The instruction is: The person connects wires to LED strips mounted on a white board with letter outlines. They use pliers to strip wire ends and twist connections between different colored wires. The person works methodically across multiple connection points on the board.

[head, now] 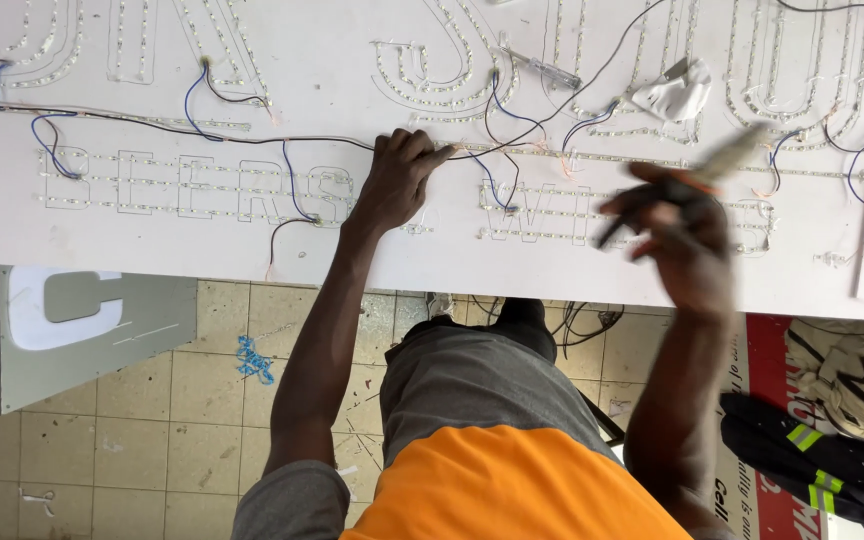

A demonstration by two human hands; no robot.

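White sign panel [252, 240] with rows of tiny LED strips, lying flat on the tabletop and filling the whole upper part of the view. Left hand [397, 180] pressed down on it mid-panel, fingertips pinching at the black wire [152, 122] where it meets the strip. Right hand [677, 235] raised just above the panel, blurred, grip closed round a slim pale tool [727, 155], tip pointing up and away.

Risks, as a guess: could easily snag one of the blue jumper wires [292, 185] and tear a joint loose, given how loopy they sit. Could also poke a strip, with that hand moving fast.

Signs around: grey board with a big white letter shape [57, 305] at lower left, red and white banner [757, 420] on the tiled floor [152, 420] at lower right, crumpled white scrap [680, 95] up on the panel.
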